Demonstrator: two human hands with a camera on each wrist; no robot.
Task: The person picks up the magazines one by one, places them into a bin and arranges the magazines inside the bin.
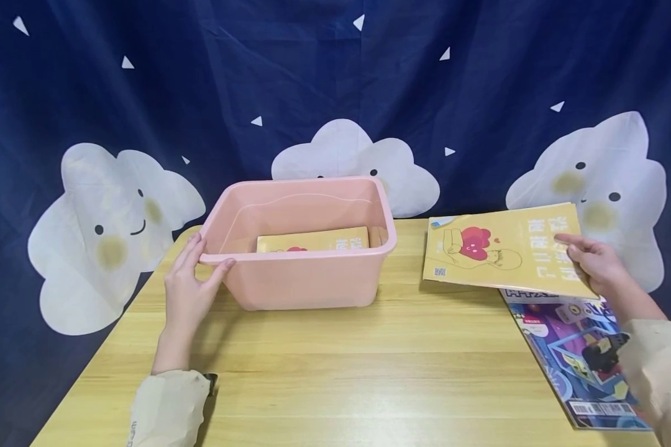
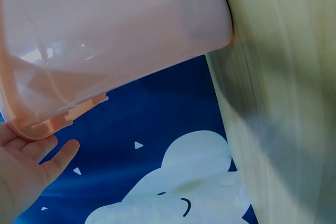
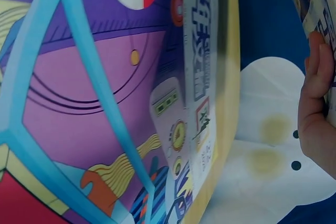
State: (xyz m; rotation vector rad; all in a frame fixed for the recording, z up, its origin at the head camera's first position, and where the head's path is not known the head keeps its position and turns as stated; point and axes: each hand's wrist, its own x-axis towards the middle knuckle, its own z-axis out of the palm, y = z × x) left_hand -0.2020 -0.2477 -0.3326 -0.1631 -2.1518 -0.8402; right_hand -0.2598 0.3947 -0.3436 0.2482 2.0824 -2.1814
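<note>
A pink plastic bin point(image 1: 307, 279) stands on the table, and my left hand point(image 1: 192, 282) holds its front left corner, the thumb at the front rim and the fingers along the left side. The left wrist view shows that hand point(image 2: 29, 171) at the rim's corner. Inside the bin lies a yellow booklet point(image 1: 313, 240), partly hidden by the front wall. My right hand point(image 1: 598, 264) pinches the right end of another yellow booklet point(image 1: 492, 254) with a red heart drawing, tilted above a colourful magazine point(image 1: 570, 354).
The wooden table point(image 1: 335, 372) carries the bin at centre left and the magazine at the right. A dark blue curtain point(image 1: 313, 74) with white clouds hangs directly behind the table.
</note>
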